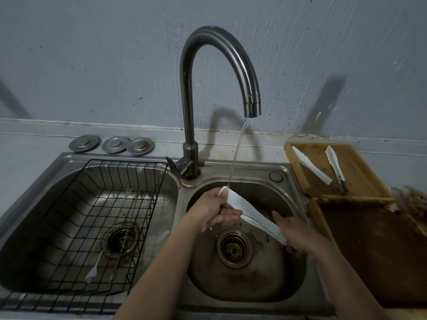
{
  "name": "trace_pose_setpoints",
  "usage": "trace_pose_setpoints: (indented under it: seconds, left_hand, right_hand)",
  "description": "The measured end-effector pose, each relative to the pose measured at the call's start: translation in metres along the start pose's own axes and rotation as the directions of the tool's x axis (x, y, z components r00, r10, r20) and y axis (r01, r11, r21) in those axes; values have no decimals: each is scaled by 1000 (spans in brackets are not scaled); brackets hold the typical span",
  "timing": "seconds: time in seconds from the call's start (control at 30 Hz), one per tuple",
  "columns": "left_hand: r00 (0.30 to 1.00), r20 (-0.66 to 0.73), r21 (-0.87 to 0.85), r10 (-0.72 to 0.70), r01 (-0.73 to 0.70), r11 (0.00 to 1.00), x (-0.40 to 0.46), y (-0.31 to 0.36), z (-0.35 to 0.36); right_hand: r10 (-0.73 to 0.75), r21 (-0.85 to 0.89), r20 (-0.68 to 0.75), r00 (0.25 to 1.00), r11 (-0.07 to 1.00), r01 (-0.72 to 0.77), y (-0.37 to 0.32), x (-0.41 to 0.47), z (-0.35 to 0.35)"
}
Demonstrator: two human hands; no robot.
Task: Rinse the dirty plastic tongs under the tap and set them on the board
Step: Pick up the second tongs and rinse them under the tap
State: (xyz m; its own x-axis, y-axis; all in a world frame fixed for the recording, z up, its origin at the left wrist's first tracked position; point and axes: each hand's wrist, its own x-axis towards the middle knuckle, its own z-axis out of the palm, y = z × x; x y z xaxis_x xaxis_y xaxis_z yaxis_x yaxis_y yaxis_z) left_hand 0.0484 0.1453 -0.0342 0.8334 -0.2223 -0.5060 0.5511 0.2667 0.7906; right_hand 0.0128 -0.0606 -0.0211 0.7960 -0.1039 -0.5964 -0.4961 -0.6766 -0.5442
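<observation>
White plastic tongs (250,213) slant across the right sink basin (245,280), their tip under a thin stream of water from the tap (251,107). My left hand (213,207) grips the tongs near the wet tip. My right hand (298,235) holds their lower handle end. Two more white tongs (312,166) (335,163) lie on the wooden board (360,172) at the back right.
A black wire rack (76,227) with thin utensils sits in the left basin. Three metal drain covers (111,144) lie on the ledge behind it. A dark wooden board (374,255) lies right of the sink.
</observation>
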Motion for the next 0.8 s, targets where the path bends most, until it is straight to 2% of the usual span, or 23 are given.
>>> trace_pose_setpoints:
  seconds: [0.07, 0.13, 0.23, 0.4, 0.5, 0.57, 0.67, 0.73, 0.8]
  left_hand:
    - [999, 0, 6, 32, -32, 999, 1, 3, -2]
    - [997, -27, 17, 75, -74, 997, 1, 3, -5]
    - [994, -70, 5, 86, -86, 996, 2, 0, -7]
    - [978, -177, 22, 111, -109, 994, 4, -7, -4]
    - [944, -280, 131, 175, -143, 981, 9, -10, -1]
    - [920, -345, 79, 185, -168, 983, 14, -9, 1]
    - [916, -372, -137, 152, -216, 967, 19, -4, 5]
    - [907, -375, -154, 190, -263, 953, 20, -3, 9]
    - [892, -368, -99, 264, -319, 942, 20, -4, 12]
  right_hand:
    - [9, 87, 27, 1000, 996, -11, -1, 5, 1]
    - [-120, 51, -105, 987, 991, 126, 1, 11, 6]
    - [-287, -48, -306, 908, 957, 287, 2, 12, 12]
    - [-384, -246, -419, 823, 920, 304, -4, 2, 12]
    - [-448, -353, -477, 756, 885, 303, -7, -5, 21]
    - [-445, -358, -482, 755, 886, 294, -10, -8, 27]
    - [-421, -323, -481, 769, 901, 290, -13, -9, 32]
    - [-415, -299, -495, 764, 906, 299, -16, -10, 33]
    - [-420, -284, -508, 752, 906, 314, -18, -10, 34]
